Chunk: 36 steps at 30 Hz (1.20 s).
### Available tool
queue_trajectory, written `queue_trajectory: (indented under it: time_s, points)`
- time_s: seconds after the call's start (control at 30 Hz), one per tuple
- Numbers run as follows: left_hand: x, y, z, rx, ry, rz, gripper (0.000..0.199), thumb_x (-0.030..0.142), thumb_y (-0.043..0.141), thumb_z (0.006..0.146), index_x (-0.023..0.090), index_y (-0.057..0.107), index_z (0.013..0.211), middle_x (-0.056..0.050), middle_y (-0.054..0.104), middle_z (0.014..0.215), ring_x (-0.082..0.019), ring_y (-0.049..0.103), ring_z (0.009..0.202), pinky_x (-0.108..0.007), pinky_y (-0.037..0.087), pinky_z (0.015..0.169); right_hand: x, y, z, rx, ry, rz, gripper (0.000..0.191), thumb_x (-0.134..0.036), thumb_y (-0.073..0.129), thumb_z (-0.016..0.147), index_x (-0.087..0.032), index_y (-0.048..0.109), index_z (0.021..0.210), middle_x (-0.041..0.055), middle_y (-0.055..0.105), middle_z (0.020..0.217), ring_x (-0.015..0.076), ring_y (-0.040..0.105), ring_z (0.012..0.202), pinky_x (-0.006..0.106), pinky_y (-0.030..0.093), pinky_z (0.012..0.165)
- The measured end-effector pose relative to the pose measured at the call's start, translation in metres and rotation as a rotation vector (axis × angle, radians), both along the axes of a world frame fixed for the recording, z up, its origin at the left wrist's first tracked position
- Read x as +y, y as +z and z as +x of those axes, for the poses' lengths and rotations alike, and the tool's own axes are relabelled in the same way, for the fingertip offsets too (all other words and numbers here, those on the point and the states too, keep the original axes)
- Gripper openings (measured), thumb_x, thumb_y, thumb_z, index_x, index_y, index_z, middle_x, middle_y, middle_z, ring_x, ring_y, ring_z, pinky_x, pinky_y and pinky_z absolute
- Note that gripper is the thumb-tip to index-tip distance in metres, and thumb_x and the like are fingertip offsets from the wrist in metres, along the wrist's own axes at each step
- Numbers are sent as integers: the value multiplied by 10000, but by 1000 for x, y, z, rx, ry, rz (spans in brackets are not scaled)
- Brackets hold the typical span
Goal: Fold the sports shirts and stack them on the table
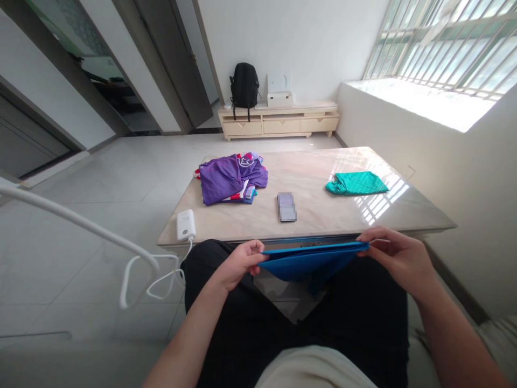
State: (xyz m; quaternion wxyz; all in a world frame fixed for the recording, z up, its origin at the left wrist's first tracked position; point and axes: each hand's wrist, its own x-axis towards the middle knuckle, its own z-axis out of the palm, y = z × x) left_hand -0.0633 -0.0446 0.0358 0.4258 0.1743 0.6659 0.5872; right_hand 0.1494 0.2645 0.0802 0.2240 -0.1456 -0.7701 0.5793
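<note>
A piece of blue cloth (311, 260) is stretched between my hands above my lap, just before the table's near edge. Its top edge runs nearly level, and its lower part hangs down between my knees. My left hand (243, 263) pinches one end between thumb and fingers. At the other end, my right hand (393, 256) grips the corner in the same way. Whether the cloth is a garment I cannot tell. Beyond it on the table lie a pile of purple and other coloured clothes (226, 180) and a folded green cloth (359, 183).
A phone (286, 207) lies mid-table (323, 215). Near the left corner sits a white power bank (186, 224) with a white cable (161, 296) hanging off. Farther back, a low cabinet (280, 125) bears a black backpack (244, 86) and a white box (279, 98).
</note>
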Motion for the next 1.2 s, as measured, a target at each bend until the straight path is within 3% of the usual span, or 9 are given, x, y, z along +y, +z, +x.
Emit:
queue_trajectory:
  time_s: [0.1, 0.23, 0.37, 0.6, 0.73, 0.83, 0.97, 1.07, 1.2]
  points:
    - [-7, 3, -6, 42, -14, -30, 356, 393, 767, 734, 198, 494, 852, 102, 453, 574, -63, 410, 446, -182, 296, 478, -1, 8, 4, 2, 58, -45, 208, -348, 850, 785, -208, 745, 897, 61, 716, 948, 207, 708, 746, 305, 632, 708]
    - [-14, 11, -4, 404, -67, -171, 129, 214, 646, 751, 200, 532, 810, 79, 483, 567, -104, 474, 525, -209, 334, 536, -5, 15, 8, -19, 126, -48, 189, -333, 843, 792, -200, 746, 884, 67, 707, 947, 195, 701, 707, 292, 629, 672]
    - [-11, 16, 5, 739, -14, -325, 89, 153, 589, 739, 217, 561, 794, 42, 569, 660, -138, 516, 603, -237, 319, 562, -12, 16, 8, -38, 173, -42, 165, -330, 812, 827, -201, 737, 897, 71, 698, 958, 197, 693, 730, 304, 628, 690]
    - [0, 13, 13, 985, -50, -579, 112, 133, 565, 807, 245, 566, 817, 5, 641, 798, -177, 561, 690, -266, 265, 585, -29, 17, 2, -48, 210, 4, 118, -315, 774, 862, -212, 727, 896, 61, 699, 925, 196, 687, 755, 295, 616, 709]
    - [4, 16, 15, 1097, -37, -697, 131, 113, 554, 816, 243, 557, 810, -12, 627, 772, -198, 560, 705, -290, 208, 587, -33, 16, 0, -61, 208, 37, 111, -313, 764, 864, -211, 725, 884, 70, 706, 936, 211, 693, 784, 306, 619, 722]
    - [1, 19, 9, 1019, -63, -646, 134, 105, 578, 777, 237, 569, 796, 2, 601, 710, -183, 532, 646, -280, 229, 584, -28, 12, 1, -94, 146, 56, 167, -358, 778, 852, -211, 725, 909, 71, 726, 909, 218, 706, 775, 308, 618, 726]
    - [-10, 29, -3, 693, -180, -315, 134, 129, 589, 729, 211, 616, 832, 18, 600, 692, -166, 568, 645, -243, 369, 591, -15, 5, 2, -114, -10, 7, 287, -439, 818, 805, -203, 730, 942, 70, 761, 843, 229, 731, 741, 298, 610, 704]
    - [-15, 38, -7, 433, -216, -176, 194, 191, 591, 775, 186, 668, 953, 24, 601, 665, -147, 579, 572, -233, 421, 555, -6, 0, 0, -118, -66, -12, 346, -475, 848, 757, -193, 749, 931, 76, 772, 825, 248, 746, 734, 296, 614, 675]
    - [-11, 40, -7, 273, -142, -22, 182, 208, 628, 800, 161, 708, 957, -53, 721, 912, -117, 607, 585, -236, 492, 578, -3, -3, -5, -117, -88, -32, 346, -461, 875, 718, -194, 764, 908, 69, 772, 810, 247, 750, 720, 284, 615, 663]
